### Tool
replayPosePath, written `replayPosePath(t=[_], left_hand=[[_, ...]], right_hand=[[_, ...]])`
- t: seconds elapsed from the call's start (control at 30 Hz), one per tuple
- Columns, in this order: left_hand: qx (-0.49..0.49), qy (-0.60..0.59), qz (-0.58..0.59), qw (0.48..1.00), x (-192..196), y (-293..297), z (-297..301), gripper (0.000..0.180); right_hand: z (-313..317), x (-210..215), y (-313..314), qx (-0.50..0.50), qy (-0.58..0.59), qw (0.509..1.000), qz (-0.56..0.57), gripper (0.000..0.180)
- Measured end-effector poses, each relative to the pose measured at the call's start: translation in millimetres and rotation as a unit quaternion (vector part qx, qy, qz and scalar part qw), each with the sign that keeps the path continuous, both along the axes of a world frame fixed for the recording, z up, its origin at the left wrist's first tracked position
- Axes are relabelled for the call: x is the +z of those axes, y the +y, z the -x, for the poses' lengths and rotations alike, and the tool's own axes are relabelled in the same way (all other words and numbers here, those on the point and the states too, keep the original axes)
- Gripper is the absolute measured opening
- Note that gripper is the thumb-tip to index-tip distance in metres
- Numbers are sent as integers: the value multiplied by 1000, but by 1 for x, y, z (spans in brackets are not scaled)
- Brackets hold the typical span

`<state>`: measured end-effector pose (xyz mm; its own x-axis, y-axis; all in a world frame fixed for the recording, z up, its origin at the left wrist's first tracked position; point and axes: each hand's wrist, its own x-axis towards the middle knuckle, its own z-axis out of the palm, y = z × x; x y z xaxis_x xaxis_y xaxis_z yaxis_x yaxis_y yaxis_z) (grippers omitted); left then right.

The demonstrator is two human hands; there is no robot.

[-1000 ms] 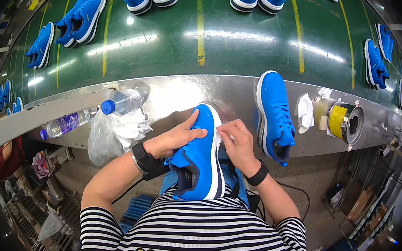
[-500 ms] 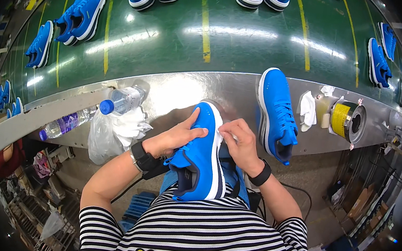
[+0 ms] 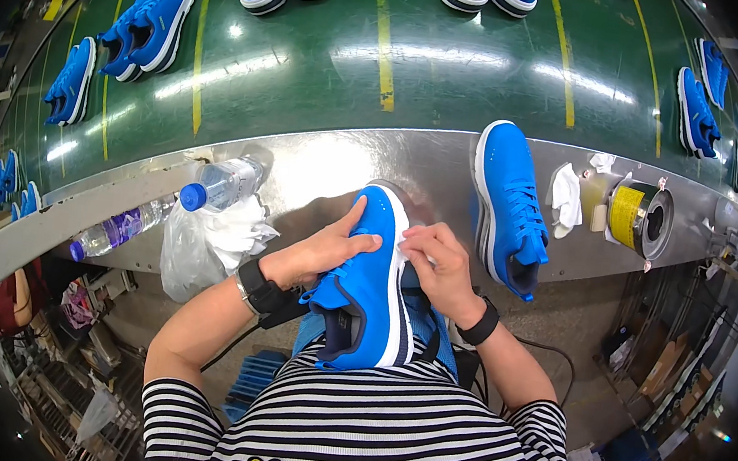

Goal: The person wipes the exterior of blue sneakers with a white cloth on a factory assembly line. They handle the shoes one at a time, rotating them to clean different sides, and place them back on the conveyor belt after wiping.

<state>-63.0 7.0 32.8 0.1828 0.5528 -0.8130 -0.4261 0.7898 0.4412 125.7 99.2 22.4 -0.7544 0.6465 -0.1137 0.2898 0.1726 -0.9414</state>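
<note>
A blue sneaker point(image 3: 369, 293) with a white sole is held against my body, toe pointing away from me. My left hand point(image 3: 331, 249) grips it across the forefoot, thumb and fingers over the upper. Close to the sole's right edge near the toe is my right hand point(image 3: 439, 269), its thumb and index finger pinched together. Whatever sits between those fingertips, if anything, is too small to make out. Just right of that hand, a second blue sneaker point(image 3: 513, 205) rests on the metal ledge point(image 3: 395, 157), toe away from me.
Beyond the ledge lies a green conveyor belt point(image 3: 297, 61) with yellow lines, carrying several blue sneakers point(image 3: 162, 20). White cloth scraps point(image 3: 566, 197) and a yellow-labelled tin point(image 3: 627, 215) stand at the right. At the left are clear bottles point(image 3: 223, 184) and a plastic bag point(image 3: 187, 252).
My right hand's fingers have shifted slightly at the sole's edge, staying pinched. The held sneaker and my left hand are almost unmoved.
</note>
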Motion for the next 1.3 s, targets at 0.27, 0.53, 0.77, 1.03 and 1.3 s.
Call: replayPosePath(t=[0.27, 0.53, 0.77, 1.03, 1.3], left_hand=[[-1, -1, -2, 1000, 0, -1, 0, 89], [-13, 5, 1, 1000, 0, 1, 1, 89], [-1, -4, -2, 1000, 0, -1, 2, 90], [-15, 3, -4, 1000, 0, 2, 3, 90], [-9, 0, -7, 1000, 0, 1, 3, 89]], right_hand=[[2, -5, -3, 31, -13, 998, -51, 14], [-4, -7, -3, 21, 31, 999, -18, 13], [4, -4, -7, -25, 6, 1000, -10, 11], [-3, -5, -9, 3, 7, 1000, -21, 11], [3, -9, -13, -50, 11, 998, 22, 13]])
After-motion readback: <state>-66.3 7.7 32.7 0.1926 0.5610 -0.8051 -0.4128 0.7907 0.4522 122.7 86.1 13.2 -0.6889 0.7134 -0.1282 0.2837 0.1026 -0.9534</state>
